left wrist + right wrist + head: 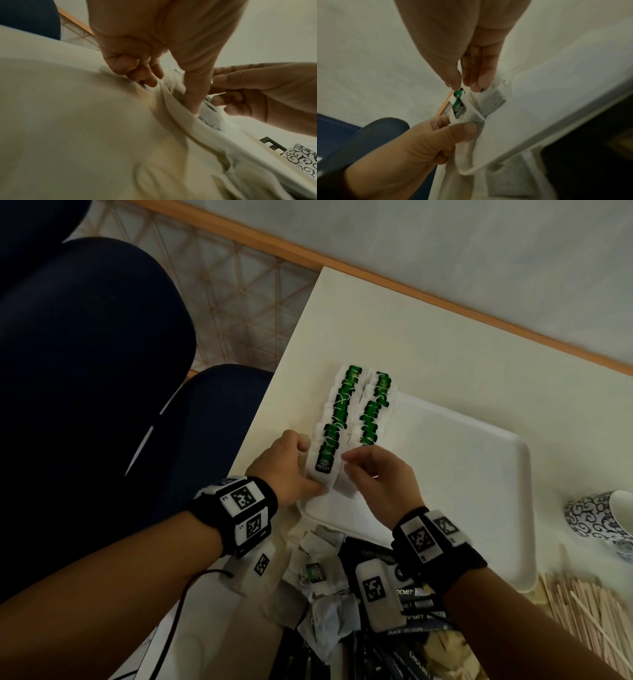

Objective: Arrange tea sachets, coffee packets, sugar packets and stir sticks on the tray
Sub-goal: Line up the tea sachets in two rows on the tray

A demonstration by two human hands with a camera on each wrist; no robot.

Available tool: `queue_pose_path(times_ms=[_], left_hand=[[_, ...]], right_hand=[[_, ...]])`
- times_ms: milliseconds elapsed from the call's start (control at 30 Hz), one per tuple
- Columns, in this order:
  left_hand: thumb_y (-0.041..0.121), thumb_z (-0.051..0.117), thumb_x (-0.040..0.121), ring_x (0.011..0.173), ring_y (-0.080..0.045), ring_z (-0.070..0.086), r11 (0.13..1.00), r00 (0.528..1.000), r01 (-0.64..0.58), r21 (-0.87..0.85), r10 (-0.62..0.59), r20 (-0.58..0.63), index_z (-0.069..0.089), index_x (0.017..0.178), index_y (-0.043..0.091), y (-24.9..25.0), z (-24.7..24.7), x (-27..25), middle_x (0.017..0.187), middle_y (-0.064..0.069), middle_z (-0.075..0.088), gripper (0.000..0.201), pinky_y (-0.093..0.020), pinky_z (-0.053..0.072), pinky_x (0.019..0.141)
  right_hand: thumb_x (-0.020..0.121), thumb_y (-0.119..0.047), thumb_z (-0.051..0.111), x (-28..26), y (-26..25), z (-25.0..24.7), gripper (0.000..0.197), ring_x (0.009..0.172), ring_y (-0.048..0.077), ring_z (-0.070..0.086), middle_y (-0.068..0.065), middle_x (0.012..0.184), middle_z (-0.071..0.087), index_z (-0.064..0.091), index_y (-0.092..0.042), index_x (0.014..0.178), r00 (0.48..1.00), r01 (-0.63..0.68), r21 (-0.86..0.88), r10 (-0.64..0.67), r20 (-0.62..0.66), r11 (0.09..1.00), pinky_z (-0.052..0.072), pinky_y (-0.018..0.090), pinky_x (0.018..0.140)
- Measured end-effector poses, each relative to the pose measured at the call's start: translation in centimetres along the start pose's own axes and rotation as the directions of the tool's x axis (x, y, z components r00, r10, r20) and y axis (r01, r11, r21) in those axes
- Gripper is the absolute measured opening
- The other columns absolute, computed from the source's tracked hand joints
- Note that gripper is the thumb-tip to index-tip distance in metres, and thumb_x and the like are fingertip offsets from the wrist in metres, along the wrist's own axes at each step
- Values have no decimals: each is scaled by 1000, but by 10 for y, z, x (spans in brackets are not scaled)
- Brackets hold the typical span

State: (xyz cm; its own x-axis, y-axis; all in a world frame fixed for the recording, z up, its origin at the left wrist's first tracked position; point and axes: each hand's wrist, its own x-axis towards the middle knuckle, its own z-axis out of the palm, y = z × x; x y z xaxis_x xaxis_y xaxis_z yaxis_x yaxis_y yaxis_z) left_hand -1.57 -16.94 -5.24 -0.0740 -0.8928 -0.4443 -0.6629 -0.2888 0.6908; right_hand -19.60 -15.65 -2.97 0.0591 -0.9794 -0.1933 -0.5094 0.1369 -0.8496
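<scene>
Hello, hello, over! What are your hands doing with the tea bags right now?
Left hand pinches the nearest tea sachet at the row's end. Right hand fingers at its tag. Two rows on the tray. Nothing blocking.

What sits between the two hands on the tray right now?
In the head view, the nearest tea bag of the left row, on the tray, between left hand and right hand.

Two overlapping rows of white tea sachets (354,409) with green tags run along the left edge of the white tray (479,474), while loose sachets (318,573), dark coffee packets (416,607) and pale wooden stir sticks (582,618) lie heaped on the table near the tray's near edge.
</scene>
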Motion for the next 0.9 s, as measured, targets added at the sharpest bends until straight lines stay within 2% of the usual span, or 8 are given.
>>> queue_pose_path(times_ms=[100, 200, 367, 433, 533, 633, 800, 900], left_hand=[[42, 86, 55, 99, -14, 56, 999, 1000, -11, 34, 11, -3, 34, 104, 35, 3, 1, -1, 116, 8, 53, 72, -38, 49, 87], [40, 84, 60, 92, -15, 56, 998, 1000, -11, 67, 11, -4, 35, 102, 34, 5, 1, -1, 105, 7, 54, 65, -36, 49, 82], [36, 84, 62, 92, -15, 58, 999, 1000, -12, 39, 13, -10, 41, 114, 30, 8, 2, -1, 104, 9, 56, 68, -37, 50, 83], [39, 85, 61, 91, -15, 58, 999, 1000, -15, 46, 15, -15, 40, 112, 30, 8, 0, -3, 102, 10, 55, 69, -37, 50, 82], [48, 83, 62, 83, -12, 54, 997, 999, -15, 76, 18, -34, 37, 109, 30, 5, -4, -10, 92, 11, 49, 68, -32, 47, 71], [43, 78, 72, 72, -8, 49, 992, 997, -62, 109, 68, -46, 38, 107, 29, 4, -10, -28, 86, 11, 46, 55, -27, 38, 61], [35, 73, 78, 71, 2, 46, 960, 966, -245, 136, 230, 116, 54, 100, 30, -9, -11, -83, 101, 11, 44, 29, -15, 35, 65], [36, 74, 78, 70, 4, 46, 938, 943, -292, 184, 250, 220, 55, 90, 32, -25, -4, -113, 101, 15, 43, 23, -10, 33, 61]], right_hand=[[83, -4, 56, -11, 4, -6, 28, 75, 2, 60, -10, 84, 69, 69, -28, 80, 978, 110, -190, -73, 194, 976, 45, 10, 70], [83, -5, 55, -17, 11, -7, 29, 74, -4, 53, -14, 88, 62, 72, -29, 84, 934, 196, -343, -68, 352, 919, 37, 3, 69], [85, -6, 56, -13, 12, -6, 26, 72, -9, 49, -15, 87, 57, 73, -25, 88, 949, 209, -350, -103, 297, 913, 34, 1, 68], [85, -6, 56, -16, 10, -7, 26, 72, -9, 51, -16, 87, 58, 73, -26, 87, 951, 210, -359, -105, 291, 910, 34, 1, 68], [87, -9, 55, -28, 4, -14, 25, 73, -5, 53, -15, 88, 59, 72, -28, 90, 942, 221, -365, -101, 319, 905, 37, 4, 67], [89, -12, 54, -48, -2, -18, 24, 72, -3, 50, -15, 88, 55, 71, -27, 97, 914, 248, -410, -72, 399, 878, 37, 7, 67], [83, -19, 59, -90, 3, -10, 27, 93, 8, 56, -12, 100, 58, 66, -31, 107, 890, 320, -475, -88, 447, 820, 47, 25, 82], [80, -26, 66, -114, 7, -7, 28, 97, 11, 56, -8, 105, 59, 65, -30, 108, 885, 375, -487, -149, 440, 789, 45, 22, 83]])
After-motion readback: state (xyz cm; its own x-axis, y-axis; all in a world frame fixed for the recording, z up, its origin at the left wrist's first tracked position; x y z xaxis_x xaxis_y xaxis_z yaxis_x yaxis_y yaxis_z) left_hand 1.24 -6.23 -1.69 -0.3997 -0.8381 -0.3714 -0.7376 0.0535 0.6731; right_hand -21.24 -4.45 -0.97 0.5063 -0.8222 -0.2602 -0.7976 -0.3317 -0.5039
